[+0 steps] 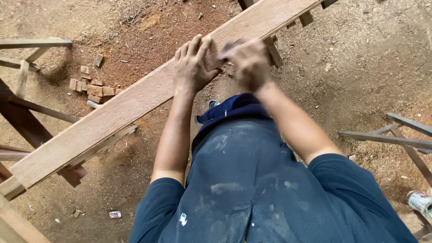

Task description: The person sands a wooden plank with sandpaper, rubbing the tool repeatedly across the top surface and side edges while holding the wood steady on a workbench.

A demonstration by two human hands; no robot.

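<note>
A long wooden plank runs slantwise across the view, from the lower left corner up to the top right, resting on a dark trestle frame at its lower end and on crosspieces near its upper end. It is the landmark here. It looks stiff and fairly heavy, with a dry, rough-sawn face that should not slip under a palm; its length would make it swing if lifted from one end, so the sound hold, as I judge it, is across the width near the middle, or with the two hands set well apart.

The left hand lies flat on the plank's upper half, fingers together and stretched across the face, pressing down. Just beside it, further up the plank, the right hand is blurred; it seems curled around something small and dark against the wood, but I cannot tell what, nor how tight the grip is.

Beyond the plank's far edge, on the sawdust ground, lies a heap of small wood offcuts. Well off the plank's near side, at the right border, lies a cylindrical can with a red and white label. Below the plank's lower end lies a small flattened wrapper, red and white.
</note>
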